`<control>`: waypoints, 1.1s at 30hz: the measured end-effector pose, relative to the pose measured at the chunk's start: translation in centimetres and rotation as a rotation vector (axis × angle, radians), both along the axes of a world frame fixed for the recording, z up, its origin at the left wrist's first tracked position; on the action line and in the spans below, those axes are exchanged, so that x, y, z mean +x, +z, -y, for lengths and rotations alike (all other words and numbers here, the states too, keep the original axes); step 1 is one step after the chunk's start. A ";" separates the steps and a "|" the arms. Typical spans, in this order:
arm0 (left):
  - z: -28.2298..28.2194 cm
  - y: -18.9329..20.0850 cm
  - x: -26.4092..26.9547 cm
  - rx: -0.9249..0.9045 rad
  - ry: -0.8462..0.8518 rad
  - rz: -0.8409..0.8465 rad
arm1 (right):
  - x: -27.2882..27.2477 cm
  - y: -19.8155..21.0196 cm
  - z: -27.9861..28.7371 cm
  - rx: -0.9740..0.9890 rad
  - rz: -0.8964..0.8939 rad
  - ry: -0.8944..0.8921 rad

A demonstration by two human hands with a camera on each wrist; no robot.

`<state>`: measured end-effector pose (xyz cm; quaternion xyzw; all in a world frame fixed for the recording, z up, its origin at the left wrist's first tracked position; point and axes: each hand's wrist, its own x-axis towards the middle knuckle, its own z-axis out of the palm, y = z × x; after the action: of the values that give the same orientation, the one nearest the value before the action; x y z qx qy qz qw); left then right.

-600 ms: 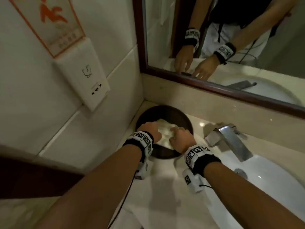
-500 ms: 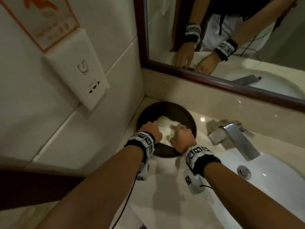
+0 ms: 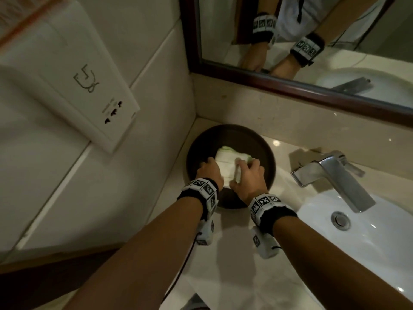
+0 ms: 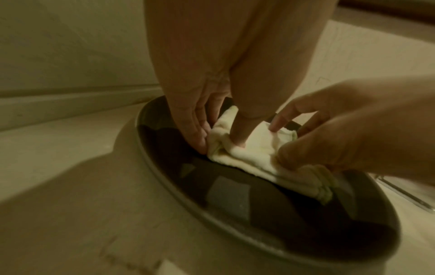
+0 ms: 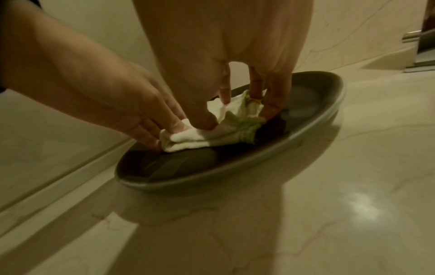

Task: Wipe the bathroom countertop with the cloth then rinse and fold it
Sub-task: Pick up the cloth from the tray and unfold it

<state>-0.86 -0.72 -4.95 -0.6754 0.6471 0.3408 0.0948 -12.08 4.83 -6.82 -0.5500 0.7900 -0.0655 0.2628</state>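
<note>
A white cloth (image 3: 225, 162) with a green edge lies folded in a dark round dish (image 3: 223, 135) on the beige countertop (image 3: 234, 276), in the corner by the wall. My left hand (image 3: 210, 168) is at the cloth's left end. In the left wrist view its thumb presses into the cloth (image 4: 259, 158) and its fingers (image 4: 200, 137) lie against the edge, bunching the fabric between them. My right hand (image 3: 248, 175) grips the right end. In the right wrist view its thumb pins the cloth (image 5: 212, 135) and its fingers (image 5: 273, 104) curl behind the green hem.
A chrome faucet (image 3: 335, 175) stands right of the dish, over a white sink (image 3: 368, 253) with a metal drain (image 3: 340, 220). A dark-framed mirror (image 3: 312, 90) runs along the back wall. A white socket plate (image 3: 89, 97) hangs on the tiled left wall.
Both hands stay on the cloth in the dish. They have drawn slightly toward me, so more of the folded cloth shows beyond them. The head view has dipped downward.
</note>
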 end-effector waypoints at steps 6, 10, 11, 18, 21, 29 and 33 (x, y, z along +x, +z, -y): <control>0.9 0.4 -0.3 0.079 0.046 0.021 | -0.2 0.0 0.0 -0.002 -0.008 0.031; 1.0 2.4 -0.6 0.163 0.106 -0.117 | -0.7 0.7 -0.7 -0.038 0.040 0.037; 0.9 3.0 -0.6 0.163 0.108 -0.162 | -0.9 0.9 -1.0 -0.057 0.056 0.028; -1.5 8.1 -2.6 0.106 0.187 -0.491 | -2.3 3.4 -4.2 -0.250 0.186 0.003; -3.5 10.2 -4.1 0.142 0.216 -0.579 | -3.1 4.3 -6.2 -0.321 0.255 -0.006; -9.7 12.2 -8.3 0.278 0.178 -0.696 | -7.1 5.5 -12.4 -0.502 -0.063 -0.033; -12.4 11.0 -8.8 0.278 0.081 -0.614 | -9.1 4.4 -15.2 -0.520 -0.029 -0.024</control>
<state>-9.68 11.67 6.06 -0.5470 0.5653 0.6168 -0.0269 -21.13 19.99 -2.44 -0.5904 0.7569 -0.2617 0.1003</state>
